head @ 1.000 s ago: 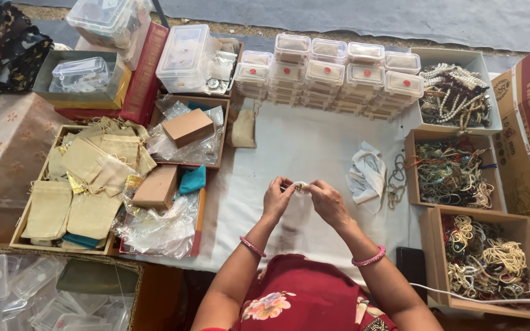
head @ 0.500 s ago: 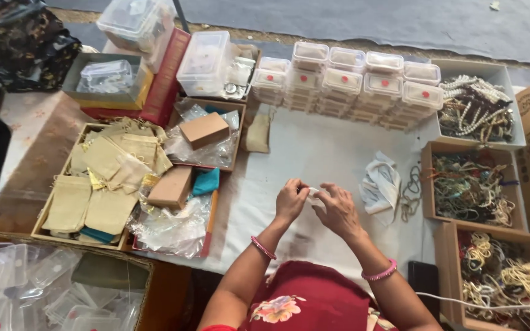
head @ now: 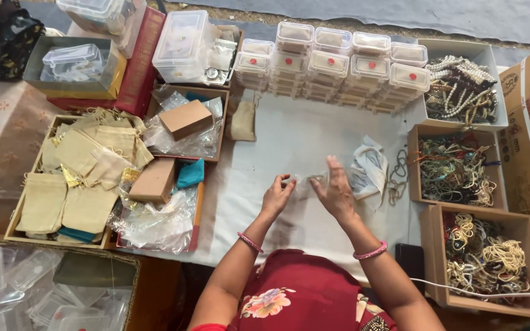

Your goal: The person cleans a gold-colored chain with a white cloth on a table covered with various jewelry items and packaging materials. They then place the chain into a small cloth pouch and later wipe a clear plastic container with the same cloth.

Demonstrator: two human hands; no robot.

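A white-covered worktop (head: 289,141) fills the view, ringed by boxes. At its far edge stand stacks of clear lidded plastic boxes (head: 332,61), about nine stacks showing, most with a red dot on the lid. On the right sit three open cardboard trays of beaded strings: one of white and dark beads (head: 461,92), one of mixed colours (head: 455,171), one of cream beads (head: 486,257). On the left, a tray holds a heap of beige cloth pouches (head: 81,171), too overlapped to count, and two small brown cardboard boxes (head: 184,119) lie among clear wrappers.

Over the middle of the worktop, the left hand (head: 277,196) and right hand (head: 337,193) hold a small clear plastic bag (head: 307,182) between them. The left pinches one end with its fingertips; the right grips the other end with its outer fingers spread.

The bag is slippery and thin, so a loose pinch could likely let it, or anything small inside, drop among the loose cords (head: 397,181) just beside the right hand and be hard to find.
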